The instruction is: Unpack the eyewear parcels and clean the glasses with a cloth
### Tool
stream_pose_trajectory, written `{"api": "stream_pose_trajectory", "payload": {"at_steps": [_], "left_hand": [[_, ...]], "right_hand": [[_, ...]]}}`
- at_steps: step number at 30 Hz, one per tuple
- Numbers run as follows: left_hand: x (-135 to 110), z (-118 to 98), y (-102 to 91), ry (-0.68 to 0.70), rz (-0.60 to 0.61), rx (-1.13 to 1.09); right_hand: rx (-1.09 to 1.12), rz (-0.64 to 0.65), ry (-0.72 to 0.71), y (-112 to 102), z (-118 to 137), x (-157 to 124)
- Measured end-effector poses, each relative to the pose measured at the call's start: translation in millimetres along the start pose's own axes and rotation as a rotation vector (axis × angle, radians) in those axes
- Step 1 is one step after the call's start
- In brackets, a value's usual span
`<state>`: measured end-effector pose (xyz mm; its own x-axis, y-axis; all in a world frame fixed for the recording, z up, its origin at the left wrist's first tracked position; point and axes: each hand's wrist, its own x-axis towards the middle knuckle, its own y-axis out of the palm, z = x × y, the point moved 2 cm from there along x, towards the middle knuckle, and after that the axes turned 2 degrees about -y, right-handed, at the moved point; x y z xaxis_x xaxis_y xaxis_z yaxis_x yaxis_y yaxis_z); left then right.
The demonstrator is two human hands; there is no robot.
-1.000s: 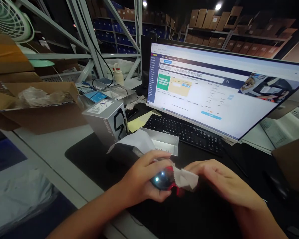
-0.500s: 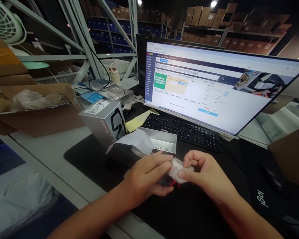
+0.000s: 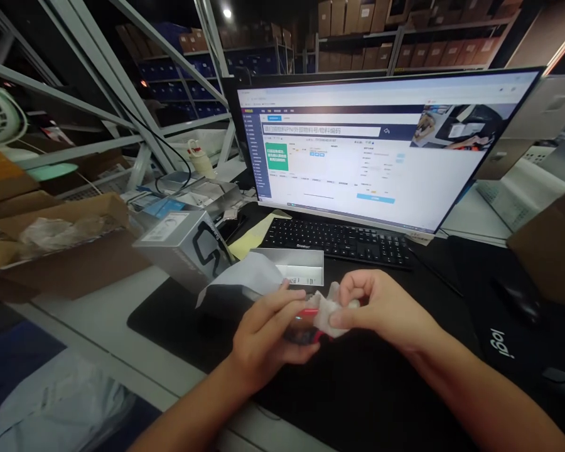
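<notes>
My left hand (image 3: pixel 268 329) is closed around a dark, glossy object with red edges (image 3: pixel 306 320); the fingers cover much of it, and I cannot make out its kind. Crumpled white wrapping (image 3: pixel 328 314) sits over the object's right end. Thumb and fingers of my right hand (image 3: pixel 381 307) pinch this wrapping. Just beyond the hands lies an open silver box (image 3: pixel 306 260) with a pale inside. A sheet of white paper (image 3: pixel 249 276) hangs over its left side. To the left stands a larger silver box (image 3: pixel 183 245) with a black loop-shaped picture on it.
A keyboard (image 3: pixel 334 242) and a monitor (image 3: pixel 339 169) stand behind the hands. A mouse (image 3: pixel 518 298) rests on the black mat at right. An open cardboard box (image 3: pixel 75 263) stands at left, and a yellow paper (image 3: pixel 254 235) lies by the keyboard.
The wrapping has shifted to the right on the object, and more of its red and dark surface shows between my hands. The camera view has turned slightly.
</notes>
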<state>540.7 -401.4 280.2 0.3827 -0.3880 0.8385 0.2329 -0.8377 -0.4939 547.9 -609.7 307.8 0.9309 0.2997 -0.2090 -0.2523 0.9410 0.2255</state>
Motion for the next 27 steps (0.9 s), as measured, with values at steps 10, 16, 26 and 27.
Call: {"api": "stream_pose_trajectory", "payload": {"at_steps": [10,16,26,27], "left_hand": [[-8.2,-3.2,4.4,-0.003,0.012,-0.017],[-10.1,-4.4,9.8,0.033,0.053,-0.021],[2.2,-7.9,-13.8,-0.137,-0.284,0.31],[3.0,-10.9,-13.6,-0.149,-0.272,0.312]], "right_hand": [[-0.093,-0.076,-0.046,12.8,1.1,-4.6],[-0.49,-0.221,-0.238,25.1,-11.8,-7.3],[0.172,-0.071,-0.18,-6.2,7.3,-5.5],[0.226,-0.098,-0.222,-7.3,8.1,-5.3]]}}
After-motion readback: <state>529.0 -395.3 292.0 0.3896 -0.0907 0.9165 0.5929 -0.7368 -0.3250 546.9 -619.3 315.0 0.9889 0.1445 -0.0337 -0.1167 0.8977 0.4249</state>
